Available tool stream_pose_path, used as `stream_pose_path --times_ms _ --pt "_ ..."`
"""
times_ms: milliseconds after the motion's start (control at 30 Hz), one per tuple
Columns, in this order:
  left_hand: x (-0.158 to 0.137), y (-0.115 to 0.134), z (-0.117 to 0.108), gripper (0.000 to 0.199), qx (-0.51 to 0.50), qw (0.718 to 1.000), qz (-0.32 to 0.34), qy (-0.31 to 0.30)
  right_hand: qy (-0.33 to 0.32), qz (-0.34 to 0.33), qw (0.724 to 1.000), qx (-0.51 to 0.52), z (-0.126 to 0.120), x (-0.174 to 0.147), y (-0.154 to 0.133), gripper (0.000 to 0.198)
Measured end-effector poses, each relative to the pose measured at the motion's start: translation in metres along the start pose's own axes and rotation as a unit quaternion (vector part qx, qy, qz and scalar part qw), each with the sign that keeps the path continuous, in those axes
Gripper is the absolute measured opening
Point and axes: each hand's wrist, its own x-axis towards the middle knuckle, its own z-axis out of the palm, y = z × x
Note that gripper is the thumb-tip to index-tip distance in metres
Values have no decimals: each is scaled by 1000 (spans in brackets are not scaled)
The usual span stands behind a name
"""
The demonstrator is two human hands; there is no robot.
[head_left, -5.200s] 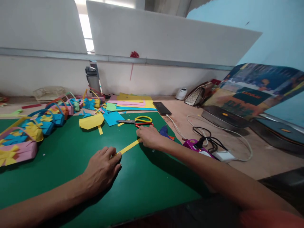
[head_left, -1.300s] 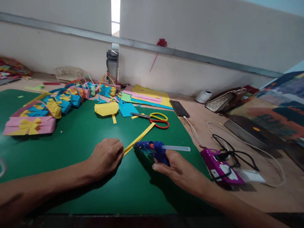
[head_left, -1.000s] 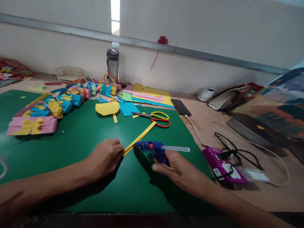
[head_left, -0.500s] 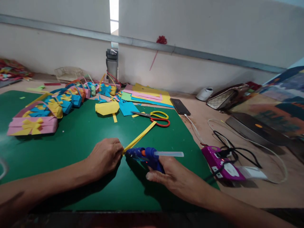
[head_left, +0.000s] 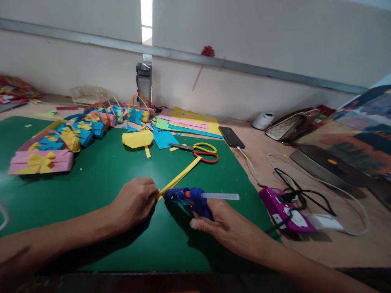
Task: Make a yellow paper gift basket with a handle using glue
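My left hand [head_left: 136, 199] is closed, pinching one end of a folded yellow paper strip [head_left: 181, 175]. The strip slants away to the upper right, its far end near the scissors. In my right hand [head_left: 224, 219] is a blue glue gun [head_left: 191, 199], its nozzle close by the strip just right of my left fingertips; whether it touches cannot be made out. A clear glue stick [head_left: 222, 196] juts from the gun's back. Scissors [head_left: 204, 154] with yellow and red handles lie beyond, beside a blue paper piece [head_left: 165, 139] and a yellow paper piece [head_left: 137, 139].
Small paper baskets with bows [head_left: 42, 160] line the left side of the green mat [head_left: 100, 175]. Coloured sheets [head_left: 195, 122] lie at the back, near a phone [head_left: 231, 137]. To the right sit a purple power strip [head_left: 284, 213], cables and a bag [head_left: 293, 126]. A bottle [head_left: 143, 83] stands behind.
My right hand and the glue gun have shifted slightly to the right, so the nozzle has drawn back a little from my left fingertips. My left hand stays put on the strip.
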Motion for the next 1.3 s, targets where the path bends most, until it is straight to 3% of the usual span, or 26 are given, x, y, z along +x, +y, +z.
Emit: stream_pose_path --times_ms 667,1300 --pt "0 2 0 23 21 1000 -6 -12 71 14 997 6 -23 14 18 23" --pt "1 4 0 26 15 999 -18 -22 99 9 995 31 -28 20 32 22"
